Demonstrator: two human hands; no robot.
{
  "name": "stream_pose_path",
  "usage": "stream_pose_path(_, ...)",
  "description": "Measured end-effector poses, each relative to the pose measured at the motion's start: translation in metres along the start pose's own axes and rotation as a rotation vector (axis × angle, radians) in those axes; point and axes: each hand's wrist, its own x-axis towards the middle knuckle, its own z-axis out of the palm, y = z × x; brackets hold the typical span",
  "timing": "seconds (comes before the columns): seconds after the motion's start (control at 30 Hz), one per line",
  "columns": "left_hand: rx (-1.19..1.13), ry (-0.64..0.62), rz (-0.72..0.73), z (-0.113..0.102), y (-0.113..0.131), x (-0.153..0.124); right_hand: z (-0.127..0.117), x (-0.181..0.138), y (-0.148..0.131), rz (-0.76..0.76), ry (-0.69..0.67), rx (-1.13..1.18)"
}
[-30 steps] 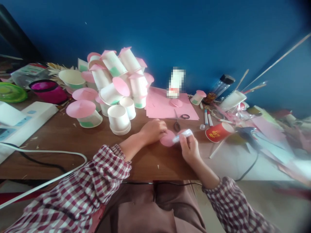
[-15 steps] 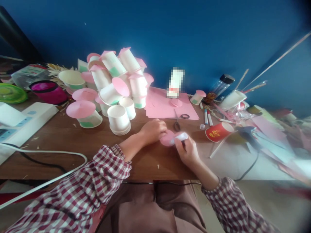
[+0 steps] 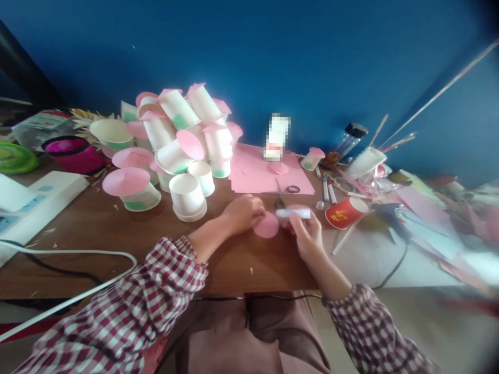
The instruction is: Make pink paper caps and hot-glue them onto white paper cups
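Note:
A pink paper circle (image 3: 266, 225) lies low over the brown tabletop, its upper left edge at the curled fingers of my left hand (image 3: 245, 214). My right hand (image 3: 309, 232) is closed around a white tube that looks like a glue stick (image 3: 293, 213). The tube is held level, just right of the circle and apart from it. Scissors (image 3: 279, 195) lie beyond my hands, partly on a stack of pink paper sheets (image 3: 249, 176). Another small pink paper piece (image 3: 278, 168) rests on that stack.
Many white paper cups with pink paper tops (image 3: 181, 130) are piled at the left, by a short stack of plain cups (image 3: 187, 197). A red cup (image 3: 346, 213), markers (image 3: 328, 189) and paper scraps crowd the right. A power strip (image 3: 50, 195) with cables occupies the left edge.
My right hand has drawn the tube off the pink circle, to the right, and turned it level. My left hand stays at the circle's edge. The whole view has shifted slightly.

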Motion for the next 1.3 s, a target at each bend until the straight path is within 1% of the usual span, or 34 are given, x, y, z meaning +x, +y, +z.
stream_pose_path(0.07,0.009,0.02,-0.033,0.0,0.0,-0.001,-0.003,0.007,0.004,0.019,0.032,0.034)
stream_pose_path(0.13,0.057,0.042,-0.057,0.0,0.0,-0.002,-0.009,0.017,0.006,-0.011,0.034,-0.058)
stream_pose_path(0.2,0.126,0.042,-0.049,0.001,0.0,-0.003,-0.018,0.029,0.007,-0.043,0.026,-0.255)
stream_pose_path(0.27,0.159,0.023,-0.035,0.0,0.001,-0.002,-0.026,0.043,0.006,-0.029,0.035,-0.516)
stream_pose_path(0.37,0.136,0.008,-0.049,0.0,0.002,-0.002,-0.032,0.064,0.005,0.007,0.106,-0.84)
stream_pose_path(0.53,0.029,0.023,-0.088,0.0,0.002,-0.003,-0.027,0.089,0.013,-0.095,0.17,-1.14)
stream_pose_path(0.6,0.016,0.024,-0.106,0.0,0.002,-0.004,-0.026,0.095,0.018,-0.09,0.163,-1.21)
stream_pose_path(0.7,0.011,0.039,-0.124,0.001,0.001,-0.004,-0.027,0.099,0.022,-0.085,0.157,-1.257)
stream_pose_path(0.77,0.0,0.06,-0.145,0.002,0.0,-0.004,-0.028,0.098,0.019,-0.128,0.158,-1.266)
stream_pose_path(0.83,-0.015,0.082,-0.166,0.002,-0.001,-0.004,-0.024,0.091,0.013,-0.188,0.138,-1.224)
stream_pose_path(0.9,-0.021,0.096,-0.169,0.002,-0.002,-0.003,-0.017,0.08,0.005,-0.227,0.048,-1.095)
stream_pose_path(0.97,-0.011,0.097,-0.161,0.001,-0.002,-0.003,-0.008,0.066,-0.003,-0.24,-0.19,-0.924)
stream_pose_path(1.0,-0.005,0.095,-0.161,0.001,-0.002,-0.003,-0.003,0.06,-0.006,-0.241,-0.272,-0.885)
stream_pose_path(1.03,-0.001,0.093,-0.165,0.0,-0.001,-0.002,0.0,0.054,-0.008,-0.234,-0.319,-0.878)
stream_pose_path(1.1,-0.006,0.098,-0.182,0.0,0.0,-0.002,0.005,0.047,-0.011,-0.237,-0.362,-0.886)
stream_pose_path(1.3,-0.07,0.163,-0.213,0.0,0.001,-0.003,0.004,0.043,-0.017,-0.21,-0.392,-0.839)
